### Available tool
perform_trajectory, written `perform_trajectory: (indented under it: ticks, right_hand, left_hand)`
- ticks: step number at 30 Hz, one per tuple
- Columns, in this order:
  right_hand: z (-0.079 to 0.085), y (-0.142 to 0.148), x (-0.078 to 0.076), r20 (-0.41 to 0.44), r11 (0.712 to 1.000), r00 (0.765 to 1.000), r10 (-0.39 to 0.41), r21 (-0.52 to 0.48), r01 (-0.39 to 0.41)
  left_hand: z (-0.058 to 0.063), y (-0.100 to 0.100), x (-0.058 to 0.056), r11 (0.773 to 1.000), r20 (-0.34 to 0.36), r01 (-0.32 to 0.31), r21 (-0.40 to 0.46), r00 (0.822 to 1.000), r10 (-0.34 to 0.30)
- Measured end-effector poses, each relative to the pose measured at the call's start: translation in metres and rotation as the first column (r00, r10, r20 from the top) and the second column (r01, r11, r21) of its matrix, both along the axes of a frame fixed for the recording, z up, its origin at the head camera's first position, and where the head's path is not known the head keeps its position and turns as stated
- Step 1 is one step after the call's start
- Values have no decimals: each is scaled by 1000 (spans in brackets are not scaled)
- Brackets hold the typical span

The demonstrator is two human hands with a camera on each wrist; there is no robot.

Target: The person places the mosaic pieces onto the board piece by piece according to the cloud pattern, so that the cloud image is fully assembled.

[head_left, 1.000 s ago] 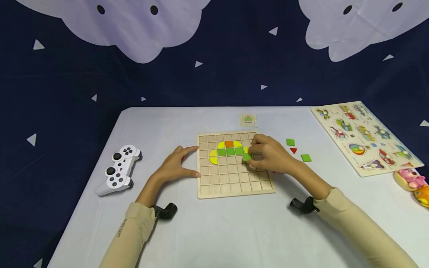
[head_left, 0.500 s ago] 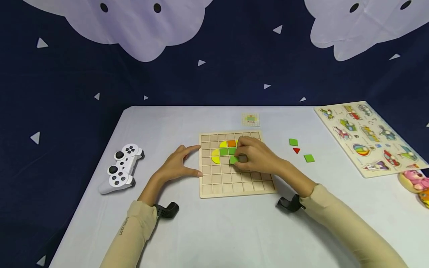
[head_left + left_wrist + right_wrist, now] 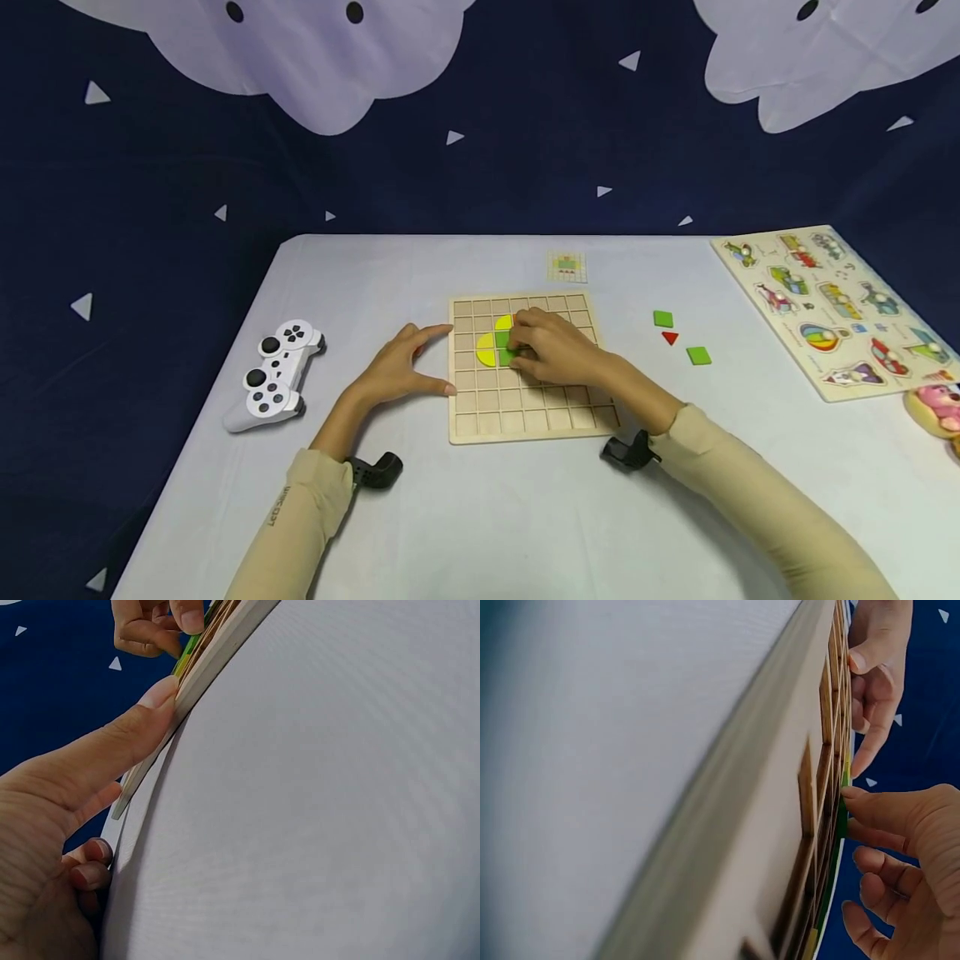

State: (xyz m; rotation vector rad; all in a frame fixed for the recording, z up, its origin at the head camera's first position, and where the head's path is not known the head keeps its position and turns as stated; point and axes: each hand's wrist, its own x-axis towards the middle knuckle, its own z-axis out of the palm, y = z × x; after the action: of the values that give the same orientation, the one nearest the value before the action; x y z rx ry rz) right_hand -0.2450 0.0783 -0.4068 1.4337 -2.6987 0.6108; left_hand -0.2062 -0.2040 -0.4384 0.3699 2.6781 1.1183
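Observation:
A wooden grid board [image 3: 480, 425] lies on the table. My right hand [image 3: 558, 350] is over it and pinches a green square tile [image 3: 507, 357] at a cell near a yellow rounded tile [image 3: 486, 350]. Above that is another yellow rounded tile [image 3: 503, 322]; the tiles further right are mostly hidden by my right hand. My left hand [image 3: 397, 371] rests at the board's left edge, thumb and forefinger spread apart and touching the rim. In the left wrist view, the left thumb [image 3: 127, 735] lies against the board's side.
A small pattern card [image 3: 567, 267] lies behind the board. Two green squares [image 3: 663, 318] and a red triangle [image 3: 670, 337] lie to the right. A picture puzzle board [image 3: 836, 312] and a pink toy [image 3: 937, 408] are at far right, a white game controller [image 3: 276, 375] at left.
My right hand has moved left across the board with the green tile, from the right end of the pattern to its left end. The left hand has stayed at the board's edge.

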Motion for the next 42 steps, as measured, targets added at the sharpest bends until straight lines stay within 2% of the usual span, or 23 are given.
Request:
perform_trajectory:
  ticks: [8,13,17,25,35,42]
  right_hand:
    - [0,-7,1,36,1000,999,0,4,0]
    - [1,-14,1,15,998,1000,-9,57,8]
    - [0,-14,0,16,999,1000,-15,52,14]
    - [-2,-10,3,80,996,994,-76,62,71]
    - [5,-10,7,99,990,988,-118,92,109]
    - [5,-8,9,114,989,985,-129,87,120]
  left_hand:
    - [1,0,1,1000,8,-7,-20,1000,7]
    - [1,-2,1,999,13,-15,-28,1000,16]
    - [1,-2,0,999,11,-18,-29,1000,18]
    - [0,1,-1,999,7,-10,-35,1000,10]
    - [2,3,-1,1000,-1,-7,-18,1000,7]
    - [2,2,0,1000,6,-17,-10,1000,17]
